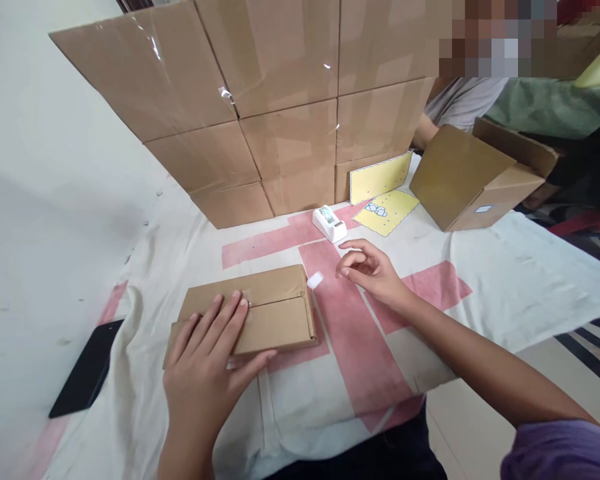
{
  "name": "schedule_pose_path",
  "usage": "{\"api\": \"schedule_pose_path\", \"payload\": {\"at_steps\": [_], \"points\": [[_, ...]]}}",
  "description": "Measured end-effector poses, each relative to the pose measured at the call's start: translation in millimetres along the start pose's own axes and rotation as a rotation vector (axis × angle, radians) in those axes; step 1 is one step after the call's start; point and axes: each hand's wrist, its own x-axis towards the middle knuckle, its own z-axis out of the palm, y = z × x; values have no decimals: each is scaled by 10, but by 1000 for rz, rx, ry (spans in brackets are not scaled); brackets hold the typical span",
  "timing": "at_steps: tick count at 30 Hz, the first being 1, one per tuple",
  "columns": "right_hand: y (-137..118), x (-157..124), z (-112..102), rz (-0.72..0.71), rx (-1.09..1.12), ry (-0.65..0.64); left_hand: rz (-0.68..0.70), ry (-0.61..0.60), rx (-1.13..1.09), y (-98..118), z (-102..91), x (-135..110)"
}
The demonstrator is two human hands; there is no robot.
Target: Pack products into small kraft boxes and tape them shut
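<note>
A closed flat brown cardboard box [275, 320] lies on the cloth in front of me. My left hand [205, 353] rests flat on its left part, fingers spread over the top and thumb along the near edge. Just off the box's right end is a small white piece [315, 280], blurred; I cannot tell whether it touches the box. My right hand [373, 270] hovers to the right of that piece, apart from it. Its fingers are loosely curled, with a gap between index finger and thumb, and nothing shows in them. Beyond it stands a small white tape dispenser or similar device [330, 223].
A tall wall of taped cardboard [290, 147] stands behind. Two yellow printed cards [387, 212] are at its right foot, beside an open cardboard box [475, 180]. A black phone-like slab [85, 370] lies left on the white-and-pink cloth [350, 333]. Another person [465, 103] sits behind.
</note>
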Motion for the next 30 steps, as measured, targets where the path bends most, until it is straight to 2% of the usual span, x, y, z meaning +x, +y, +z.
{"api": "schedule_pose_path", "payload": {"at_steps": [4,6,9,12,15,19,23,26,30], "points": [[23,18,-42,3,-119,20,-7,28,7,23,15,26],[29,35,-91,-30,-267,-65,-7,34,4,31,17,34],[16,44,-165,-60,-436,-344,-3,38,1,42,17,37],[-25,11,-187,18,-548,-668,-8,45,-8,53,14,32],[-46,-52,-144,90,-658,-847,-16,34,-11,51,8,24],[-9,-121,-65,114,-708,-858,-26,0,-7,36,7,15],[26,-135,-32,77,-679,-838,-29,3,-18,30,9,15],[8,-123,-26,107,-553,-800,-28,2,-23,30,7,18],[-57,-99,-2,275,-268,-713,-29,2,-24,37,4,18]]}}
